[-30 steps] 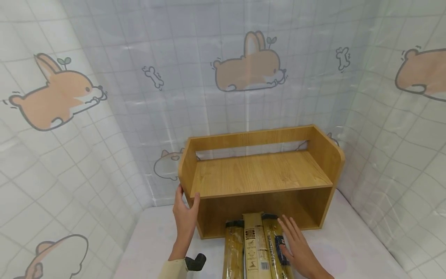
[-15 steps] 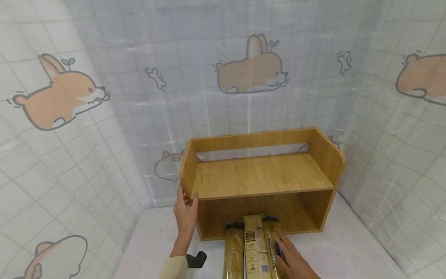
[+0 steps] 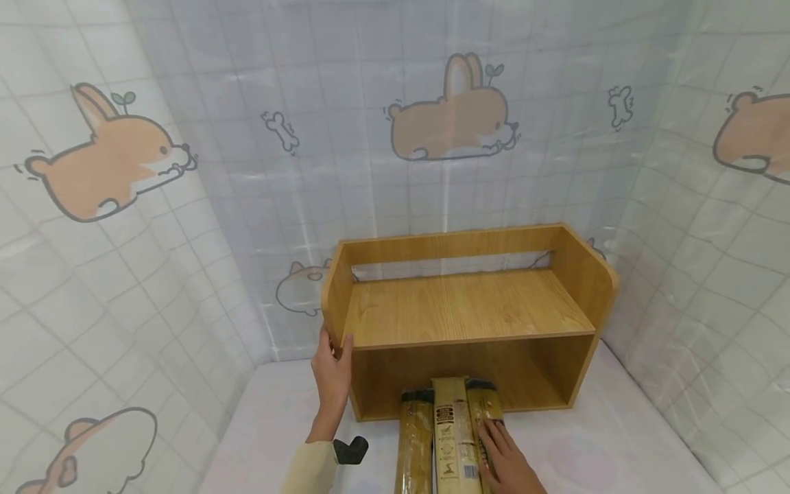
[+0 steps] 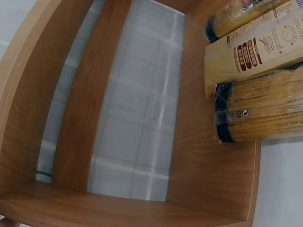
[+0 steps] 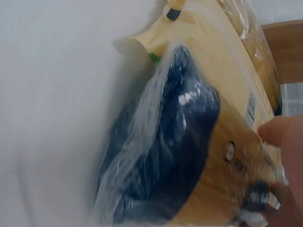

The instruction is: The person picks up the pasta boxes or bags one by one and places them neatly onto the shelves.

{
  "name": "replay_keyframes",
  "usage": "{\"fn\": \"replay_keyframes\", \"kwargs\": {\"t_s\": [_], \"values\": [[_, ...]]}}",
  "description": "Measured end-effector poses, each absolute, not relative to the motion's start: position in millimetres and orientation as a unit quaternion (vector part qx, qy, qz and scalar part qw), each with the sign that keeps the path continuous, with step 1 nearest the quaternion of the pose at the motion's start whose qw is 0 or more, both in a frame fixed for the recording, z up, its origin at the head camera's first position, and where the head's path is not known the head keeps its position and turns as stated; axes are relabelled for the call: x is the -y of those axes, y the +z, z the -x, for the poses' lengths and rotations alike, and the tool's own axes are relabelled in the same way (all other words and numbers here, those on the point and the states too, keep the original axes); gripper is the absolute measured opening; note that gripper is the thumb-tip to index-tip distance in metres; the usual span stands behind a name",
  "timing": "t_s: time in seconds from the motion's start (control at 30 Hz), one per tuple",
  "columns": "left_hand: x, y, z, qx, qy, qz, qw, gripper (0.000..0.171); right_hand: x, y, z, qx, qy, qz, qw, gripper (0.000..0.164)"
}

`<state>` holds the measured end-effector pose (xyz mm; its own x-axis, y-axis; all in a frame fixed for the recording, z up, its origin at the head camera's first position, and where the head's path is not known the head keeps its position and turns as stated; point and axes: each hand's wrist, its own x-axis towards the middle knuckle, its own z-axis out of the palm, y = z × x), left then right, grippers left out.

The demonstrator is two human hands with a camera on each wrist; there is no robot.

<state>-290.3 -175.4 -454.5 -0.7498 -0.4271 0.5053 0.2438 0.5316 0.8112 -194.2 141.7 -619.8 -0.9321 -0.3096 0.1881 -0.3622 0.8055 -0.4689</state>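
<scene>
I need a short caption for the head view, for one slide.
Left hand grips the wooden shelf side; right hand rests on three noodle packs before its lower opening.

White tablecloth (image 3: 617, 439) beneath gridded plastic curtain (image 3: 247, 206) with cartoon corgis (image 3: 453, 113) and bones (image 3: 280, 132).

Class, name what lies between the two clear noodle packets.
In the head view, a tan paper-wrapped packet lies between the left clear packet and right clear packet.
</scene>
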Motion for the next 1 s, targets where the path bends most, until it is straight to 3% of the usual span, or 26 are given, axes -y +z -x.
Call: {"fn": "replay_keyframes", "kwargs": {"t_s": [0.33, 0.57, 0.8, 1.0], "values": [[177.8, -452.5, 293.6, 0.807, -0.473, -0.048, 0.349, 0.048, -122.8, -628.9, 196.5, 0.975, 0.153, -0.108, 0.119, 0.065], [179.0, -450.7, 292.1, 0.813, -0.479, -0.046, 0.328, 0.053, -108.5, -630.0, 196.7, 0.989, 0.101, -0.032, 0.108, 0.070], [181.3, -450.3, 292.2, 0.810, -0.490, -0.041, 0.318, 0.056, -102.3, -627.9, 199.8, 0.991, 0.123, 0.005, 0.054, 0.074], [184.1, -450.9, 292.0, 0.815, -0.489, -0.044, 0.307, 0.056, -105.1, -621.4, 196.3, 0.993, 0.085, -0.021, 0.078, 0.080]]}}
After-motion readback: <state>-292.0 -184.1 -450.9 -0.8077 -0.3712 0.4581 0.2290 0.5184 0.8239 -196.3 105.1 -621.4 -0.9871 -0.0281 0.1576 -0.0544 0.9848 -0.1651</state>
